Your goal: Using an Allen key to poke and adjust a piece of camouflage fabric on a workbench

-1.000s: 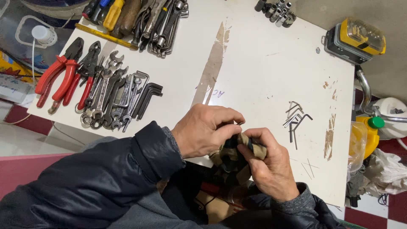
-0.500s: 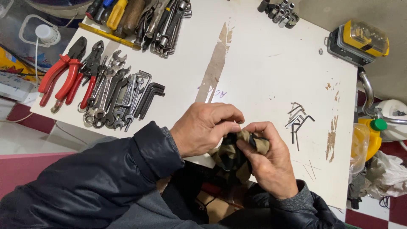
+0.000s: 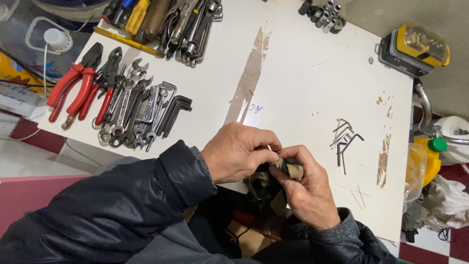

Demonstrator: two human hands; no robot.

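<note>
Both hands, left hand and right hand, pinch a tan-and-black cloth at the near edge of the white worktop, hex keys nearby.

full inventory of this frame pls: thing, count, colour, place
table: one, white with brown scuffs, centre
pliers: several, red handles, table's left edge
wrenches: a heap, grey metal, beside the pliers
hex keys: a small cluster, dark, table's right side
sockets: a few, dark metal, top edge
screwdrivers and tools: a pile, mixed colours, top left
lamp: one, yellow and black, top right
cloth: one, tan and black, between both hands
left hand: pinching the cloth
right hand: gripping the cloth
</note>
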